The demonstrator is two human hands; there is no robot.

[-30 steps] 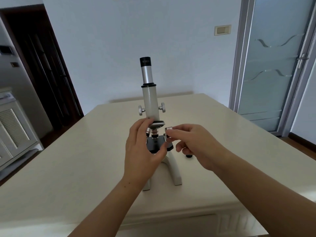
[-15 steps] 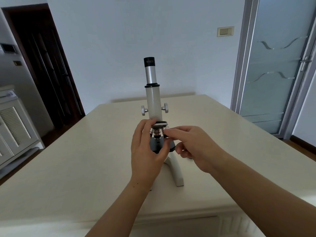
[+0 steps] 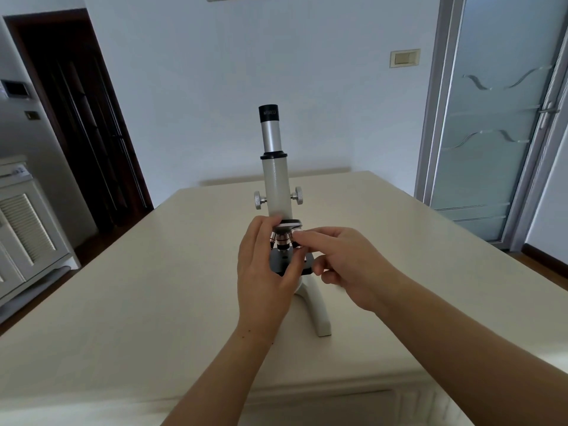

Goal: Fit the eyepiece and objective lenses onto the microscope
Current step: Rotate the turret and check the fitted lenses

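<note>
A white microscope (image 3: 276, 186) stands upright near the middle of a cream table (image 3: 123, 302), seen from above and behind the person's two bare forearms; its curved foot (image 3: 316, 309) points toward the viewer. The eyepiece (image 3: 268, 114) – black-capped, on a silver sleeve – sits in the top of the tube; two silver focus knobs (image 3: 260, 200) stick out to either side lower down. Under the tube is the round nosepiece (image 3: 289, 225), with fitted objectives (image 3: 283, 240) hanging from it above the black stage (image 3: 281, 260).

The left hand (image 3: 264, 272) reaches up from below; its lightly bent fingertips rest on the tube's lower end and the nosepiece's left side, and its thumb stretches across the front of the stage, so the hand brackets the microscope. The right hand (image 3: 347, 265) comes in from the right; its forefinger and thumb pinch a small objective lens (image 3: 297, 232) against the nosepiece's right edge, with only a silver sliver of it showing past the fingertip; the other fingers are curled under the palm. Whether this lens is already seated cannot be told.

Behind the table is a pale wall with a switch plate (image 3: 404, 58); a dark wooden door (image 3: 76, 118) and a white louvred cabinet (image 3: 24, 229) are at left – a frosted glass door (image 3: 491, 118) at right.
</note>
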